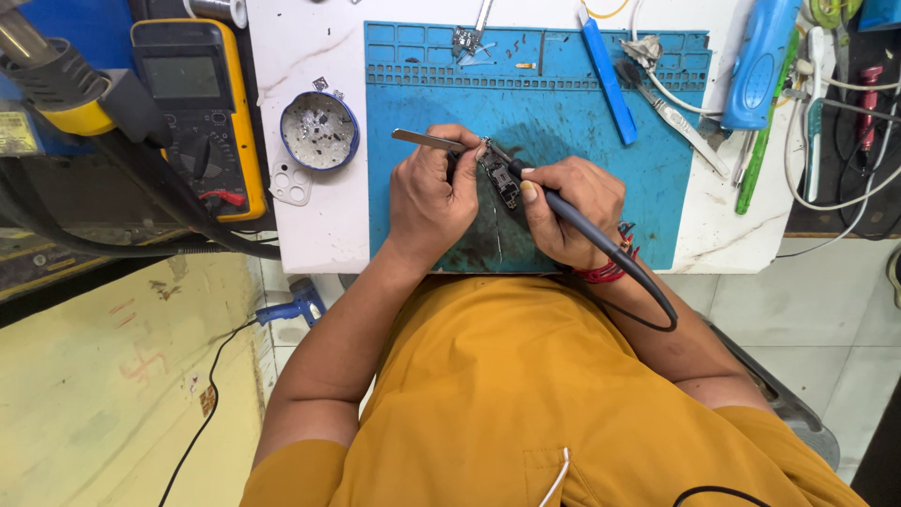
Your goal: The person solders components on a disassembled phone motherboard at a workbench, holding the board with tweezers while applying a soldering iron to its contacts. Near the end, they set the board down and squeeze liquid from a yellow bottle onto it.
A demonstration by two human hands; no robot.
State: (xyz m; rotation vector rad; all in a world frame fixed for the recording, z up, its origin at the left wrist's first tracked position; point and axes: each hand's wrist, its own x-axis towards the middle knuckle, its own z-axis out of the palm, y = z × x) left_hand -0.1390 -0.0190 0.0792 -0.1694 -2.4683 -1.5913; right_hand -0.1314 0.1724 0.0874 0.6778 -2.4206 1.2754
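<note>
Shirt point(526, 404): mustard yellow, closest to the lens, filling the lower frame.
Left hand point(430, 192): curled shut on metal tweezers point(427, 140), tips pinning the circuit board.
Right hand point(568, 208): closed in a pen grip on a dark soldering iron point(563, 211), tip meeting the board; black cord point(648, 291) looping back past red wrist threads point(615, 263).
Circuit board point(502, 178): small and dark, between both hands, at the near middle of the blue mat point(563, 122).
Handling: likely light, stiff, fragile; best pinched at a bare edge, clear of tiny parts.
Round tin point(319, 130): blue-rimmed, just off the mat's left edge, holding grey residue and small metal bits; exact contents unclear.
Mat trays point(441, 47): moulded compartments along the far edge, a few small parts inside.
Multimeter point(197, 103): yellow, at the table's far left corner.
Right edge: blue tool point(755, 66), white cables, green-handled tool.
</note>
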